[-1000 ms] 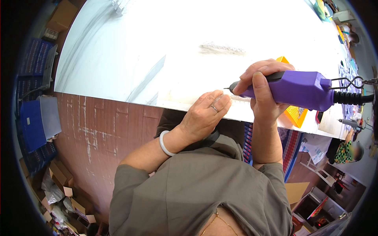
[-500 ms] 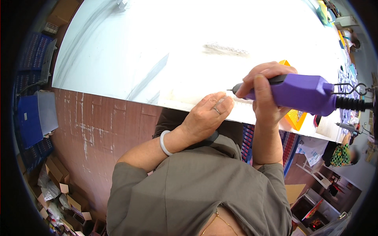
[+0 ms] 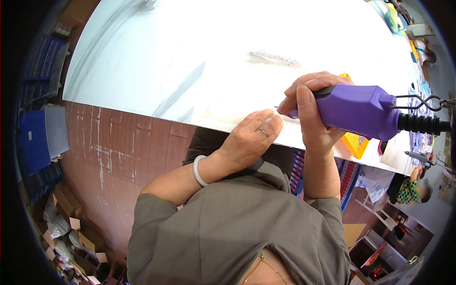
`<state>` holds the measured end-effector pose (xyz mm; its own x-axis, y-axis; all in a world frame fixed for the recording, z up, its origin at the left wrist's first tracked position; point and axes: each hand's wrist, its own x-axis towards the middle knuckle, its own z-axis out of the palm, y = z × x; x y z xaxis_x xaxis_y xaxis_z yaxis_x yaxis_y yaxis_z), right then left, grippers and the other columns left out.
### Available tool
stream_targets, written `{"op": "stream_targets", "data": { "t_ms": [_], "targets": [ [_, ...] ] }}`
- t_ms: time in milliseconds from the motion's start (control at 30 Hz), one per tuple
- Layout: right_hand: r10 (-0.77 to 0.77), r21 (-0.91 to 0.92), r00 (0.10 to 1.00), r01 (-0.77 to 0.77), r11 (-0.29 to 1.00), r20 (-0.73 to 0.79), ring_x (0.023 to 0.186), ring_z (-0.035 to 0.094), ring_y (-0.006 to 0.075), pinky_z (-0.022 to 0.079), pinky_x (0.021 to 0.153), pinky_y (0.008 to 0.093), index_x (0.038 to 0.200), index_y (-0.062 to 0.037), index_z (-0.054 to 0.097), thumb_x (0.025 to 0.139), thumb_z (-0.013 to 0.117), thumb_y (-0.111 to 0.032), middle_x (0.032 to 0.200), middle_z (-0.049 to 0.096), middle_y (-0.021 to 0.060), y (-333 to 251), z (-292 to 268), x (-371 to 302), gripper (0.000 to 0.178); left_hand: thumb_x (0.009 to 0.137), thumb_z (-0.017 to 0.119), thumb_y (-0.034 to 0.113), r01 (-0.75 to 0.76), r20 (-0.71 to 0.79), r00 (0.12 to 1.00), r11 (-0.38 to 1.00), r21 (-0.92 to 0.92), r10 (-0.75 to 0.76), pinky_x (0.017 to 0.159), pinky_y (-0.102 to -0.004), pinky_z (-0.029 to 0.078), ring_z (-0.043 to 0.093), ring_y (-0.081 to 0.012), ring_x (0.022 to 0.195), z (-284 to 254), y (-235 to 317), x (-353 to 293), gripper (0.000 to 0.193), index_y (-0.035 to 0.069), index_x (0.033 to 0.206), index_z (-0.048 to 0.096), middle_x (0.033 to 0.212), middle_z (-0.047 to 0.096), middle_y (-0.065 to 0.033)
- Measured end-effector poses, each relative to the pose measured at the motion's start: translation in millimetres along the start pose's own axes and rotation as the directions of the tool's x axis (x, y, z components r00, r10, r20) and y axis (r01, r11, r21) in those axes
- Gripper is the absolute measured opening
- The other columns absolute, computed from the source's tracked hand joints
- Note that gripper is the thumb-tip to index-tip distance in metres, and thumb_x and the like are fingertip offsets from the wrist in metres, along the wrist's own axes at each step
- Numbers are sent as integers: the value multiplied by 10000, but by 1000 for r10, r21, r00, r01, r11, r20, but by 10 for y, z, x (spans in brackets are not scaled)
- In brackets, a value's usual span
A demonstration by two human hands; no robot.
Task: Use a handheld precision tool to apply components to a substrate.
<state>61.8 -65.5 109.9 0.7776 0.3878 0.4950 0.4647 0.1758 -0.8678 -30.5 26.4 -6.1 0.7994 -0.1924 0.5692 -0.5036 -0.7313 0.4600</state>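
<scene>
Head view shows white table (image 3: 142, 71), reddish floor (image 3: 121, 161), right hand (image 3: 313, 114) gripping purple tool (image 3: 358, 109), left hand (image 3: 248, 138) with grip unclear

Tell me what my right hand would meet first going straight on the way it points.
Probably your left hand, at its fingertips, close ahead of the purple electric screwdriver your right hand holds; depth is unclear, so it might pass above.

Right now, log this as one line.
left hand: at white table's near edge, contents unclear | right hand: gripping purple corded power tool | nearby: yellow basket
</scene>
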Motion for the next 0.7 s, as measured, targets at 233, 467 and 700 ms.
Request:
{"op": "stream_targets", "data": {
  "t_ms": [233,467,700],
  "targets": [
    [-113,-1,993,113,994,38,488,588,159,498,459,257,850,-21,559,820,603,35,681,613,130,61,-43,8,77,791,605,19,-17,-45,999,998,-54,14,922,-402,514,614,-307,1041,37,-32,-15,300,-64,1078,583,1082,578,-148],
    [-65,-27,994,68,997,90,462,571,153,482,430,254,808,-13,546,818,595,31,662,597,122,86,-73,42,67,789,607,11,-48,-70,997,998,-48,45,915,-409,517,613,-319,1035,19,-28,-11,313,-68,1090,570,1114,562,-149],
    [126,35,989,-123,992,-83,563,645,199,552,551,301,845,22,593,831,589,39,752,640,146,39,-32,47,22,819,595,25,3,-40,999,1000,-30,-5,874,-415,513,601,-308,1061,22,19,-27,291,-4,1108,613,1132,596,-118]
  ]
}}
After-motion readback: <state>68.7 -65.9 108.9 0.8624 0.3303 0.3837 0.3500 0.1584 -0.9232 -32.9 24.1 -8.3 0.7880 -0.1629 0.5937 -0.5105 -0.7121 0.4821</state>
